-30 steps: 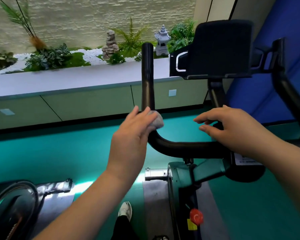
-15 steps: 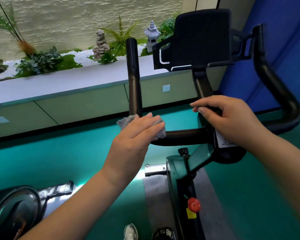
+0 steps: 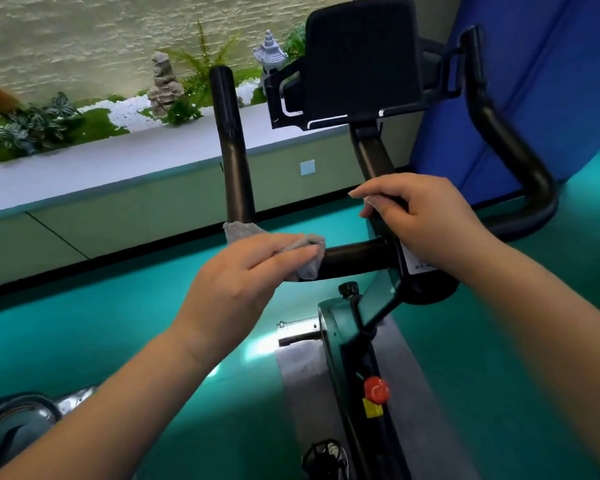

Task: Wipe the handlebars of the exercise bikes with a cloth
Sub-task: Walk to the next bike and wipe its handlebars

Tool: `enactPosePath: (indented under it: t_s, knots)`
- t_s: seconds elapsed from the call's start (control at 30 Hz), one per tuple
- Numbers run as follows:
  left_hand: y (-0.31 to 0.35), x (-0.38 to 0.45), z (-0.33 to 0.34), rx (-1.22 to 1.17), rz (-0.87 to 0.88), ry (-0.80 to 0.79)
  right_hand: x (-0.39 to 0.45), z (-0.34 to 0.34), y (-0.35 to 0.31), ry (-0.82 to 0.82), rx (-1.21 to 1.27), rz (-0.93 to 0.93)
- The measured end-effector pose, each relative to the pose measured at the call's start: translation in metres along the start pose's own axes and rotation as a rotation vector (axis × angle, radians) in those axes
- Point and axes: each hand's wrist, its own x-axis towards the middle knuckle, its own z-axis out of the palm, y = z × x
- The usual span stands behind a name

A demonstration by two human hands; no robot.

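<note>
Two bare hands work one exercise bike [image 3: 347, 348] at handlebar height. Nearest the camera, below the left hand's grip, sit the teal frame, a red knob [image 3: 376, 390] and a silver stub [image 3: 298, 331]. The left hand [image 3: 243, 271] clasps a grey cloth [image 3: 307, 254], fingers curled over it, pressing it onto the bend where the handlebar [image 3: 354, 258] turns from its crossbar up into the left upright; a corner of cloth shows just beyond the fingers. To the right of that grip, the right hand [image 3: 420, 216] is wrapped around the centre stem, apparently steadying the bike. Beyond both hands stand the black console [image 3: 361, 57] and, farther off, a grey ledge [image 3: 118, 161] with plants and stone ornaments. The right-hand horn [image 3: 510, 143] curves away, well apart from the cloth, and looks not yet wiped. The risk from here, by judgement: the bunched cloth could slide off the round tube or skip the underside of the bend, since only the top face is pressed.
</note>
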Motion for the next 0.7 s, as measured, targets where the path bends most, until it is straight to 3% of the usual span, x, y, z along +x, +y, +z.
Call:
enactPosePath:
  t_s: [0.13, 0.33, 0.43, 0.5, 0.57, 0.7]
  knots:
    - [0.019, 0.015, 0.018, -0.047, 0.013, 0.046, -0.001, -0.001, 0.000, 0.009, -0.001, 0.012]
    - [0.035, 0.028, 0.035, -0.029, 0.079, -0.015, -0.002, 0.001, 0.000, 0.015, 0.026, 0.015]
    - [0.020, 0.012, 0.019, -0.040, 0.038, -0.039, -0.002, 0.003, 0.000, 0.019, 0.009, 0.020]
    - [0.016, -0.003, 0.006, -0.051, -0.026, 0.033, -0.002, 0.003, 0.001, 0.026, 0.014, 0.030]
    - [0.019, -0.017, -0.004, -0.165, -0.179, 0.215, -0.002, 0.003, 0.001, 0.023, 0.007, 0.032]
    - [0.020, -0.032, -0.005, -0.438, -0.952, 0.534, -0.003, 0.003, 0.000, 0.024, -0.004, 0.040]
